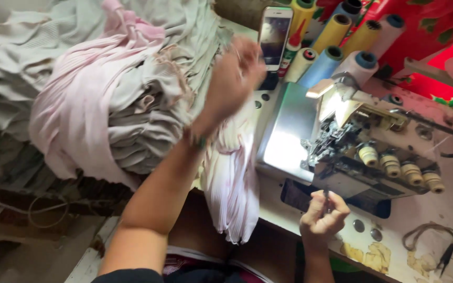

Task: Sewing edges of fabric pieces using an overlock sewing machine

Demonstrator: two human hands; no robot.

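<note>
My left hand (234,78) is raised and blurred over a pile of cloth, its fingers around a piece of pale pink pleated fabric (232,173) that hangs down over the table's front edge. My right hand (322,215) is closed, pinching a small dark tool, perhaps thread snips, just below the front of the overlock sewing machine (373,152). The machine's shiny metal bed (289,131) lies between my two hands.
A big heap of grey-green and pink cloth (106,89) fills the left. Several thread cones (331,47) and a propped phone (274,36) stand behind the machine. Small snips (445,258) and a cord loop lie at the table's right front.
</note>
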